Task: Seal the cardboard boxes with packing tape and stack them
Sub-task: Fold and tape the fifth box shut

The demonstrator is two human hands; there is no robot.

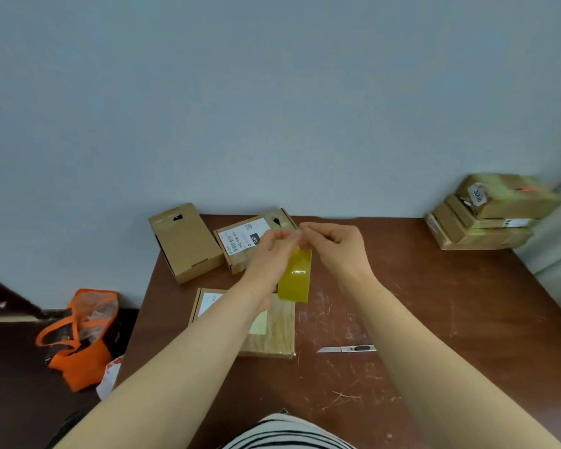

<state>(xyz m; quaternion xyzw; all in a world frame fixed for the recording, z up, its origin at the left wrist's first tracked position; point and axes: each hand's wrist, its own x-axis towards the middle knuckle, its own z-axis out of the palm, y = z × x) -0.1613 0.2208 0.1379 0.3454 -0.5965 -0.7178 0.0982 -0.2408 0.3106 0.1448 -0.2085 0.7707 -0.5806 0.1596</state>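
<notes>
While the left hand (pixel 271 251) and right hand (pixel 334 246) both pinch the top edge of the yellow packing tape (pixel 295 277), fingers (pixel 280 236) nearly meeting, the tape hangs below them, long axis vertical. The box (pixel 272 332) lies flat on the worktop (pixel 434 319) under the tape, nearer the left arm. Likely next step: lower the tape onto the box.

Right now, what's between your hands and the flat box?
Yellow packing tape, held by the left hand and right hand; the head view shows it.
</notes>
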